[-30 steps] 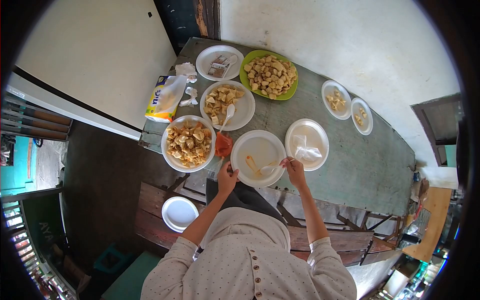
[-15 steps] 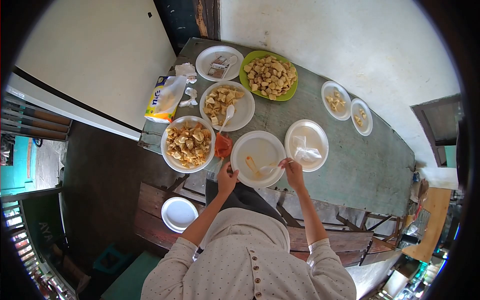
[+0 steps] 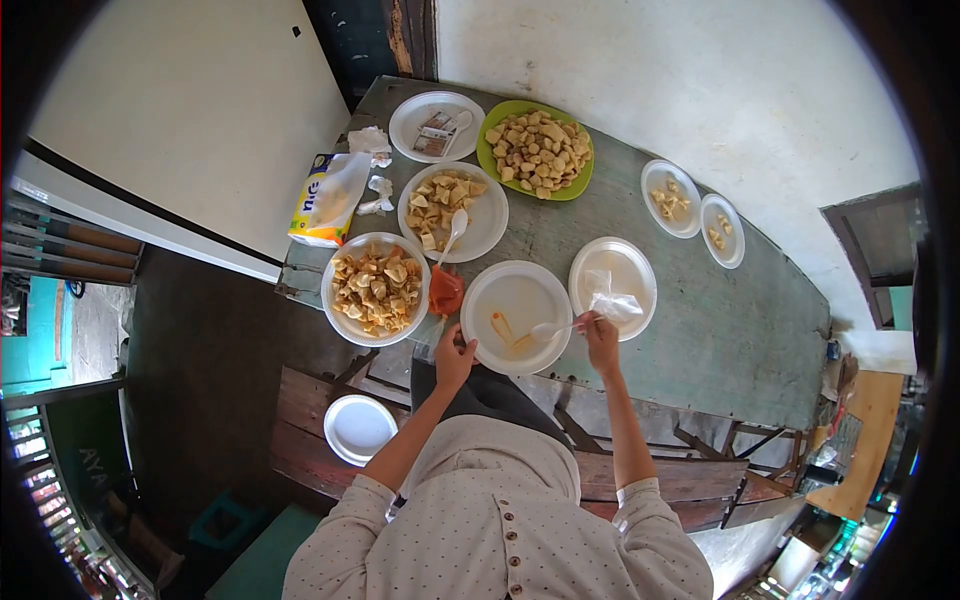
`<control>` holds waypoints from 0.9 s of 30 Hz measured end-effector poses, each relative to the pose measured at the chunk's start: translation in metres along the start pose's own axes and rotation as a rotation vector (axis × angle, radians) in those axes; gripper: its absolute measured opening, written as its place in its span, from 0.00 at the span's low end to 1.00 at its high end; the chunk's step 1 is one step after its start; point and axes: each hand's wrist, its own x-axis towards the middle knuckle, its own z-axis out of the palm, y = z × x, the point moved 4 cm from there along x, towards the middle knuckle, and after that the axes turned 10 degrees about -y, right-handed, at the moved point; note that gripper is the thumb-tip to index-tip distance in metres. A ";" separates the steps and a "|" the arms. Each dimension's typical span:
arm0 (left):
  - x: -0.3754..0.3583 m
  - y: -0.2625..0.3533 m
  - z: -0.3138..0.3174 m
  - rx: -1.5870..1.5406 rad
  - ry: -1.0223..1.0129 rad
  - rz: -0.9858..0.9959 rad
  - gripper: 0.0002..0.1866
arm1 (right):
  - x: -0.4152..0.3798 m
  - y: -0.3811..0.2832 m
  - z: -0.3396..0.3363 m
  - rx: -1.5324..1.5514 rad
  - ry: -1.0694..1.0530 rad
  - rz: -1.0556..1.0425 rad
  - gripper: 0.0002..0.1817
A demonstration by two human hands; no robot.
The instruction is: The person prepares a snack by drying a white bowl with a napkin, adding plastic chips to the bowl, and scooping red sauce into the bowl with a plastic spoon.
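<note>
In front of me a white foam plate (image 3: 540, 288) holds orange-brown smears of sauce. My left hand (image 3: 454, 358) is closed on its near left rim. A white plastic spoon (image 3: 545, 331) is pinched by its handle in my right hand (image 3: 599, 342), its bowl low over the sauce at the plate's near right side. Just beyond my left hand lies a plastic bag of red-orange sauce (image 3: 446, 290). Close to my right hand, another white plate (image 3: 640, 262) carries a crumpled clear plastic bag (image 3: 615, 300).
Left stands a plate heaped with folded fried pieces (image 3: 378, 290); behind it, a half-filled plate (image 3: 490, 222) with a spoon. Farther back are a green plate of pale chunks (image 3: 540, 155) and a tissue pack (image 3: 328, 200). Two small plates (image 3: 672, 198) sit by the wall.
My right hand has moved slightly right and toward the plate's edge, drawing the spoon rightward. My left hand stays on the rim.
</note>
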 end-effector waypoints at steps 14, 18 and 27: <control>0.001 -0.002 0.000 -0.029 -0.017 -0.018 0.20 | -0.002 -0.002 -0.015 -0.046 0.012 0.024 0.15; -0.001 0.003 0.001 -0.025 -0.008 -0.003 0.19 | -0.004 -0.004 0.003 0.023 0.018 -0.010 0.15; -0.001 0.002 0.000 -0.011 0.003 -0.003 0.19 | -0.010 0.000 0.039 -0.015 -0.096 -0.040 0.12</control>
